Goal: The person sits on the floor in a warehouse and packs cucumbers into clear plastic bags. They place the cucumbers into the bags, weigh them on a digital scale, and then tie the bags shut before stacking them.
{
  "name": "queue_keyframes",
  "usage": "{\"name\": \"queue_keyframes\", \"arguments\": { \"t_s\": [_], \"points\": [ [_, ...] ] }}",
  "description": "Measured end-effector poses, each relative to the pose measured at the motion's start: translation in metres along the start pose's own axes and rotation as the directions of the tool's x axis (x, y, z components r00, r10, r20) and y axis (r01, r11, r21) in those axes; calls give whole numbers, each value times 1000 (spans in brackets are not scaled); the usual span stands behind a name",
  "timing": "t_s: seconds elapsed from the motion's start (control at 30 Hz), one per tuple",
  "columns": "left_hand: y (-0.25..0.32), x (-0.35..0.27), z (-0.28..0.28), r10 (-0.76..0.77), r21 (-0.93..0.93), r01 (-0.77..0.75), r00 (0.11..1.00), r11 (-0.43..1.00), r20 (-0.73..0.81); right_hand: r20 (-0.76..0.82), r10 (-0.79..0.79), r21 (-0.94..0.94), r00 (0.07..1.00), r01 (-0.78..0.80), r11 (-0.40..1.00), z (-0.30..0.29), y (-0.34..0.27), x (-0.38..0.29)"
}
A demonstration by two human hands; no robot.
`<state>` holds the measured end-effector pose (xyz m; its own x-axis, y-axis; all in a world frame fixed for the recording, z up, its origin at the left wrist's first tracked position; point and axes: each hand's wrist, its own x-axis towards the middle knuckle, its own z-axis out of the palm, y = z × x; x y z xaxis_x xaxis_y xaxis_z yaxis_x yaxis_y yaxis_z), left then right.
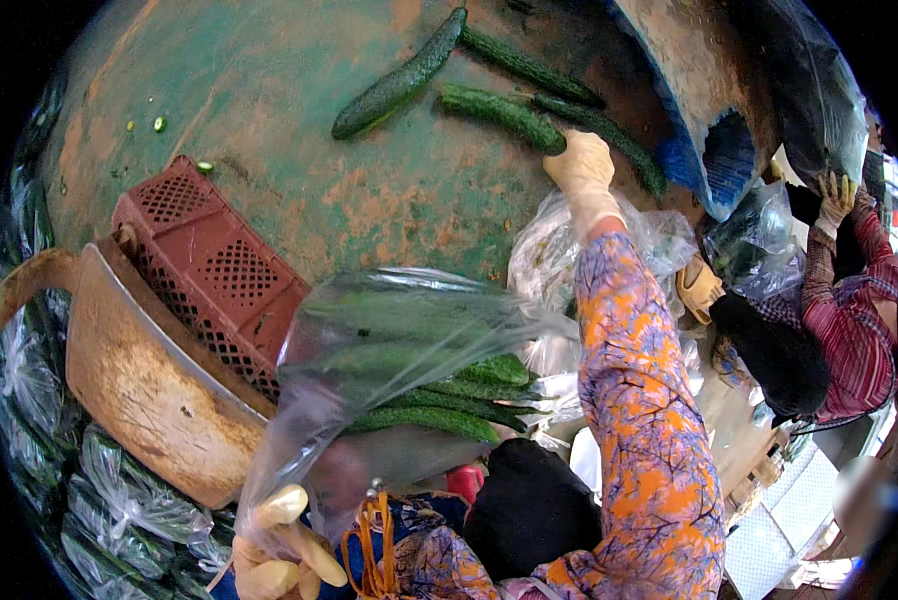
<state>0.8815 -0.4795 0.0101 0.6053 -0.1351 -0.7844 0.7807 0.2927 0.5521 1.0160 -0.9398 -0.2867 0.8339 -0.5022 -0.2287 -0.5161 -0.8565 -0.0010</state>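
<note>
My right hand [580, 165], in a pale rubber glove, reaches far forward and closes on the near end of a cucumber [501, 114]. More cucumbers lie around it on the worn green surface [306, 202]: a thick one [400, 79] to the left, others behind and to the right. At the lower left, my gloved left hand [288, 544] grips the edge of a clear plastic bag [419, 315]. Several cucumbers [434, 420] lie in the bag, their ends towards its right side. Folds of plastic partly hide them.
A maroon perforated crate [239, 262] and a rusty, handled metal container [156, 375] stand at left. Bagged cucumbers [119, 517] fill the lower left. Crumpled clear bags [543, 262] lie under my right forearm. A blue-edged curved sheet [689, 97] stands at upper right. Another person [861, 322] works at right.
</note>
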Motion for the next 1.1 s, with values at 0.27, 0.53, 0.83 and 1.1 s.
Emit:
{"name": "queue_keyframes", "arguments": {
  "t_s": [0.27, 0.53, 0.83, 1.1],
  "points": [
    [32, 40, 10, -288, 31, 288, 938, 957, 193, -131, -369, 190, 920, 388, 902, -36, -10, 90],
    [50, 57, 6, -398, 117, 381, 891, 917, 218, 45, -406, -64, 913, 409, 910, -41, -39, 68],
    [52, 63, -3, -378, 140, 351, 856, 926, 352, 51, -821, -372, 569, 774, 513, -26, -190, 73],
    [35, 22, -7, -339, 64, 345, 842, 936, 419, -39, -761, -311, 648, 716, 625, 12, -188, 46]
  ]
}}
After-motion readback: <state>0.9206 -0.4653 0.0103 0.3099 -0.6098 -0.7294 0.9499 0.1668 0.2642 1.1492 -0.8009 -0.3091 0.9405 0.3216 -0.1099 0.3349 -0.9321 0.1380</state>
